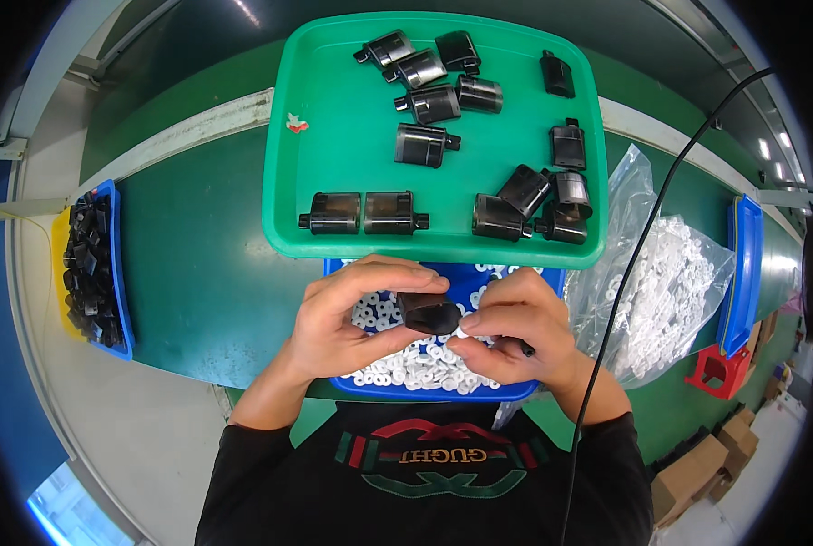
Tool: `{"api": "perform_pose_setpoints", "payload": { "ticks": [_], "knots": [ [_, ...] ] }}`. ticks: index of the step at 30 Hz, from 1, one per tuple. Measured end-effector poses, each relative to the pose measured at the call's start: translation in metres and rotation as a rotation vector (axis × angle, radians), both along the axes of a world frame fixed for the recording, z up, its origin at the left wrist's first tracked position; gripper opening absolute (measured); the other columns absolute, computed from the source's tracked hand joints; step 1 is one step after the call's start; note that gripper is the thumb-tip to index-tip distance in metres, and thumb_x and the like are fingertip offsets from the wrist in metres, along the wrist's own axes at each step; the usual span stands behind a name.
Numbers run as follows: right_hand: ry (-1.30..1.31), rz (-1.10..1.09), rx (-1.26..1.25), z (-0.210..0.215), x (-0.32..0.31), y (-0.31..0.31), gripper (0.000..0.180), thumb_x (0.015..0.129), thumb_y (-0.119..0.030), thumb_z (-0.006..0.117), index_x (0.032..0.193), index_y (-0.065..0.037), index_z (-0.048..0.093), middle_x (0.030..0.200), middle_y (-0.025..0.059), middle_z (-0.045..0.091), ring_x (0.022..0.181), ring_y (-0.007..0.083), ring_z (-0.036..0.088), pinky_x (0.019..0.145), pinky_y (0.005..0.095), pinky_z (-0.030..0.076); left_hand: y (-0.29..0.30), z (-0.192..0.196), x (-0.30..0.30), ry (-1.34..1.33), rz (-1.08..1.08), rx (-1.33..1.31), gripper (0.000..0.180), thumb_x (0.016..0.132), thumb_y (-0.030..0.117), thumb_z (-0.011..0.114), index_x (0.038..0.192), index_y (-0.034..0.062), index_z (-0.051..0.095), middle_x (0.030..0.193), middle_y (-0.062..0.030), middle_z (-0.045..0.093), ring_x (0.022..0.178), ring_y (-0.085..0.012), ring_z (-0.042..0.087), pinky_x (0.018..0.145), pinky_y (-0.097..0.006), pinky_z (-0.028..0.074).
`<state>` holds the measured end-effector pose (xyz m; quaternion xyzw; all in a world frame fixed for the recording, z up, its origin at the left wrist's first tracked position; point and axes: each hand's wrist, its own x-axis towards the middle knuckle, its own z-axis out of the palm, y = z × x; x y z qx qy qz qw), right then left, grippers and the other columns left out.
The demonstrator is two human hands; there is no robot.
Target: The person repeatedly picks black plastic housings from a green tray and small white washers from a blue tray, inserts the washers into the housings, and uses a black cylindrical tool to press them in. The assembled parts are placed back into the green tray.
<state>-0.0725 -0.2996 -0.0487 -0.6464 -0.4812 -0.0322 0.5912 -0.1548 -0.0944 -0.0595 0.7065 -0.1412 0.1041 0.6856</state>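
My left hand (338,314) is closed around a dark, partly see-through plastic cartridge (429,314), thumb below and fingers above. Its black rounded end points toward my right hand (520,323). Thumb and forefinger of that hand pinch a small white ring-like piece (464,329) right against the cartridge's end. A short black rod tip (526,348) sticks out from among the right fingers; the rest of it is hidden. Beneath both hands lies a blue tray (515,391) holding many loose white rings (415,373).
Beyond my hands a green tray (506,196) carries several similar cartridges (424,144). A clear bag of white rings (661,291) lies at right, crossed by a black cable (638,237). A blue bin of black parts (92,264) stands at far left, a blue tray (743,273) at far right.
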Motion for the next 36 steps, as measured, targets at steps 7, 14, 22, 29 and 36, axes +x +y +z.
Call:
{"api": "perform_pose_setpoints", "payload": {
  "ticks": [7, 14, 22, 29, 36],
  "knots": [
    [0.059, 0.024, -0.086, -0.005, -0.004, -0.002, 0.057, 0.069, -0.02, 0.09, 0.114, -0.008, 0.059, 0.087, 0.0054, 0.059, 0.058, 0.0108, 0.049, 0.048, 0.0237, 0.039, 0.001, 0.0, 0.0, -0.003, -0.062, -0.045, 0.052, 0.073, -0.003, 0.078, 0.121, -0.0025, 0.058, 0.112, -0.0179, 0.069, 0.107, -0.0307, 0.066, 0.091, -0.04, 0.053],
    [-0.001, 0.01, -0.065, -0.002, 0.0, 0.003, 0.05, 0.065, -0.013, 0.088, 0.108, -0.004, 0.066, 0.081, 0.0049, 0.061, 0.06, 0.0158, 0.058, 0.047, 0.0252, 0.043, 0.001, -0.004, -0.002, -0.003, -0.062, -0.059, 0.053, 0.073, -0.003, 0.078, 0.122, -0.003, 0.058, 0.112, -0.0183, 0.068, 0.107, -0.0315, 0.066, 0.091, -0.04, 0.053],
    [-0.036, -0.008, -0.03, -0.002, 0.001, 0.005, 0.042, 0.066, -0.01, 0.086, 0.104, -0.005, 0.068, 0.084, 0.0058, 0.061, 0.06, 0.0159, 0.058, 0.048, 0.0255, 0.044, -0.001, -0.004, -0.003, 0.016, -0.077, -0.094, 0.056, 0.073, -0.001, 0.079, 0.123, -0.0047, 0.055, 0.117, -0.0191, 0.066, 0.111, -0.0294, 0.064, 0.093, -0.039, 0.051],
    [-0.032, 0.055, -0.046, -0.002, -0.006, -0.001, 0.036, 0.066, -0.008, 0.081, 0.098, -0.005, 0.066, 0.092, 0.0066, 0.064, 0.063, 0.0156, 0.062, 0.05, 0.0243, 0.048, 0.019, 0.0, 0.004, -0.124, 0.043, -0.225, 0.041, 0.08, 0.001, 0.067, 0.119, -0.0075, 0.054, 0.108, -0.0214, 0.06, 0.099, -0.027, 0.061, 0.088, -0.039, 0.05],
    [-0.102, 0.031, -0.11, 0.002, -0.01, 0.004, 0.035, 0.068, -0.009, 0.079, 0.1, -0.005, 0.067, 0.096, 0.0067, 0.067, 0.07, 0.0163, 0.066, 0.052, 0.0246, 0.049, 0.023, 0.0, -0.004, -0.077, 0.147, -0.139, 0.016, 0.082, -0.008, 0.062, 0.098, -0.0033, 0.062, 0.091, -0.013, 0.062, 0.082, -0.0181, 0.056, 0.071, -0.03, 0.045]
  ]
}}
